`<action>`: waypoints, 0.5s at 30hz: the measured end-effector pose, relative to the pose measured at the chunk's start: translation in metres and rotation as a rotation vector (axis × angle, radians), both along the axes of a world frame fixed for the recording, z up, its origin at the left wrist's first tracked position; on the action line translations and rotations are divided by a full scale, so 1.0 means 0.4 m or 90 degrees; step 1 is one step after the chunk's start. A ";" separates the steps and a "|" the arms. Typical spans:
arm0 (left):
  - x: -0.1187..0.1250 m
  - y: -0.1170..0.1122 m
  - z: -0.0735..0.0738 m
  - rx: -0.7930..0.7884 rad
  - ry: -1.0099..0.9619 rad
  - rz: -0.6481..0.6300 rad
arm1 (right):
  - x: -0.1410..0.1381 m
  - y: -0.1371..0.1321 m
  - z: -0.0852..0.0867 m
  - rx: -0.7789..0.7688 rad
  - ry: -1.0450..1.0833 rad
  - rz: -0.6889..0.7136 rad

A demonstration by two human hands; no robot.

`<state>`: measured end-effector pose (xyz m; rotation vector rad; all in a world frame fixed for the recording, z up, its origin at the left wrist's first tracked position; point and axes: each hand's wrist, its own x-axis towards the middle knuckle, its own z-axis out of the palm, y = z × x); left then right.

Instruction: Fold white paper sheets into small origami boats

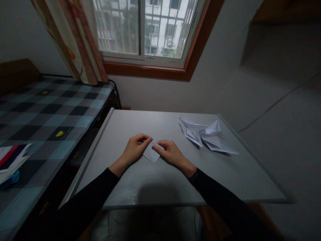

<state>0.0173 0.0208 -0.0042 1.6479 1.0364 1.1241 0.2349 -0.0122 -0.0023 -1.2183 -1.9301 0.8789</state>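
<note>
A small sheet of white folded paper, diamond-shaped with a crease down its middle, lies between my two hands over the table. My left hand pinches its upper left edge between thumb and fingers. On the opposite side my right hand grips the upper right edge, its thumb on top of the paper. The fingertips under the paper are hidden. Farther right on the table rest several folded white paper pieces, pointed and overlapping.
The white table has raised side edges and meets the wall under a barred window. At left stands a bed with a checked cover, with cloth or a bag on it. A patterned curtain hangs beside the window.
</note>
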 end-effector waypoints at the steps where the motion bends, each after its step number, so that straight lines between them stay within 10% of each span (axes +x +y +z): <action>1: 0.000 0.000 0.001 0.002 0.001 0.002 | -0.001 0.000 0.000 0.000 0.001 -0.001; 15: -0.008 -0.006 -0.006 -0.044 0.008 -0.049 | 0.006 0.004 -0.005 -0.045 0.128 -0.064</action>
